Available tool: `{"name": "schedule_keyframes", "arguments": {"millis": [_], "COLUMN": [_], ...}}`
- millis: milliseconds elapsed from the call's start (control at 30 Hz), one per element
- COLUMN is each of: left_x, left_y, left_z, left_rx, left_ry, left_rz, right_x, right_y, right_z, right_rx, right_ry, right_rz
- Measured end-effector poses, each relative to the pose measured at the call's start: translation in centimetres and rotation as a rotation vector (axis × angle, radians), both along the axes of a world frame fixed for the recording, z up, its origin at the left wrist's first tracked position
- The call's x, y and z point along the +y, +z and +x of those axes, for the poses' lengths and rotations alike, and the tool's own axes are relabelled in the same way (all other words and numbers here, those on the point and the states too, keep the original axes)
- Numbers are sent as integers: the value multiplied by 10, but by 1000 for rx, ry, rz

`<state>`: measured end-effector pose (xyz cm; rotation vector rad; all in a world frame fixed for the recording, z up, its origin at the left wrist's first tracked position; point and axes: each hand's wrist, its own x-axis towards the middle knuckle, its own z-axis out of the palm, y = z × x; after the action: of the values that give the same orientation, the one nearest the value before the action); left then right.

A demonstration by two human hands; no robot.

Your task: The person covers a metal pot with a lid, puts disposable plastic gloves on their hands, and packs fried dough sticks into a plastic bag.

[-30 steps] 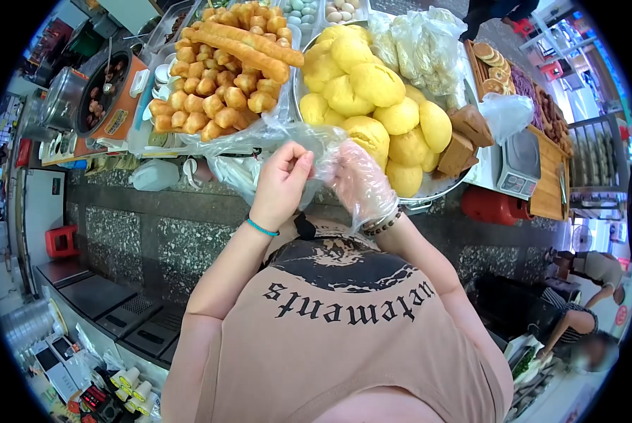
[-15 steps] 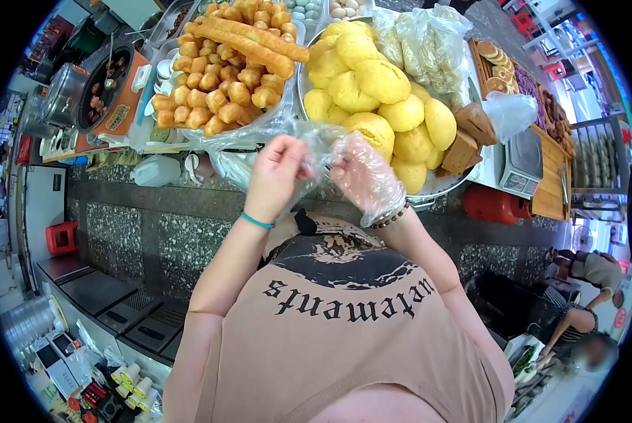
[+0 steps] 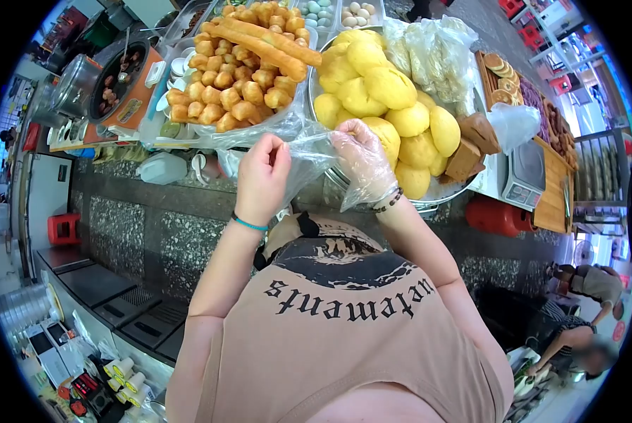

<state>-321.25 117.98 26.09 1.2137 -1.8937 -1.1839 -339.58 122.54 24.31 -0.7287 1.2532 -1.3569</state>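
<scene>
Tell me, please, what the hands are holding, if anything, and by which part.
A clear plastic bag, stretched between the left hand and the gloved right hand, each apparently gripping it near its upper edge.

Speckled grey floor (image 3: 115, 229), red stool (image 3: 64, 229)

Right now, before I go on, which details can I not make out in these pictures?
In the head view:
Bare left hand: tips of its curled fingers, hidden by the hand itself.
Thin clear plastic bag by that hand: its mouth, lost in overlapping folds.
Round yellow buns: the pile's lowest layer, covered by upper buns.
Grey box-shaped scale: figures on its panel, too small.
Filled clear plastic bags behind the buns: exact contents, veiled by creased plastic.
</scene>
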Motion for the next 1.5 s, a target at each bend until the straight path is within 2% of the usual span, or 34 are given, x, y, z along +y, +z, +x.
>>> {"name": "schedule_keyframes", "arguments": {"millis": [67, 100, 167, 200, 267, 367, 400, 433, 500, 533, 567, 633, 667, 700, 767, 800, 867, 900, 933, 967, 1000, 1033, 1100, 1167, 1233, 1300, 1367, 1400, 1433, 1500], "left_x": [11, 18, 34, 32, 26, 19, 5, -3, -14, -22, -23, -18, -14, -17, -26, -34, -41, -44, -48, -50, -53, -57, -57, -61, -67, -73, -80, -86, -96, -112], "left_y": [13, 21, 32, 29, 9, -2, 1, 6, 35, 39, 43, 53, 66, 68, 70, 63, 49, 44, 40, 41, 42, 44, 66, 66, 65, 68, 74, 80, 77, 68], "left_z": [-12, -18, -27, -28, -30, -33, -34, -34, -34, -34, -37, -52, -61, -62, -63, -62, -63, -64, -64, -63, -63, -65, -73, -71, -70, -70, -66, -70, -75, -83], "left_rx": [-74, -71, 77, 78, -180, -300, -314, -315, -48, 40, 35, 662, 1012, 1009, 1172, 1095, 1062, 1033, 1032, 955, 875, 872, 1153, 1123, 1224, 1242, 1281, 1225, 1224, 946], "left_ry": [137, 139, -294, -288, -250, -309, -385, -382, -253, -219, -217, 50, 28, 21, -41, -171, -184, -196, -196, -206, -215, -214, -137, -195, -199, -205, -426, -447, -445, -165], "left_rz": [-877, -890, -871, -891, -559, -532, -504, -512, -484, -332, -328, 31, 379, 376, 377, 400, 439, 479, 480, 358, 235, 236, 428, 408, 408, 391, 531, 515, 519, 401], "right_x": [-1, -3, -2, -3, -3, -3, -3, -1, 3, 4, 2, -9, -14, -14, -15, -18, -24, -30, -37, -40, -39, -40, -39, -35, -39, -37, -45, -47, -51, -62], "right_y": [0, 1, 6, 12, 23, 27, 30, 34, 57, 66, 70, 74, 72, 74, 81, 80, 73, 72, 72, 71, 73, 71, 68, 74, 76, 90, 94, 102, 101, 96], "right_z": [5, 7, 10, 11, 14, 20, 19, 17, 14, 11, 12, 13, 18, 17, 13, 13, 14, 14, 14, 15, 16, 19, 26, 24, 22, 19, 16, 14, 15, 14], "right_rx": [16, 32, 53, 101, 230, 339, 601, 601, 692, 723, 717, 854, 757, 755, 813, 813, 978, 975, 1130, 1283, 1309, 1306, 1258, 1275, 1273, 1302, 1310, 1354, 1352, 1465], "right_ry": [16, 26, 36, 24, -25, 12, 15, 15, 173, 195, 197, 129, 51, 44, 106, 103, 60, 56, -23, -102, -74, -75, -68, -22, 18, 75, 166, 208, 209, 183], "right_rz": [-15, -29, -54, -93, -223, -332, -511, -519, -414, -462, -461, -435, -482, -485, -427, -432, -516, -516, -538, -555, -554, -553, -631, -586, -664, -608, -685, -617, -614, -555]}}
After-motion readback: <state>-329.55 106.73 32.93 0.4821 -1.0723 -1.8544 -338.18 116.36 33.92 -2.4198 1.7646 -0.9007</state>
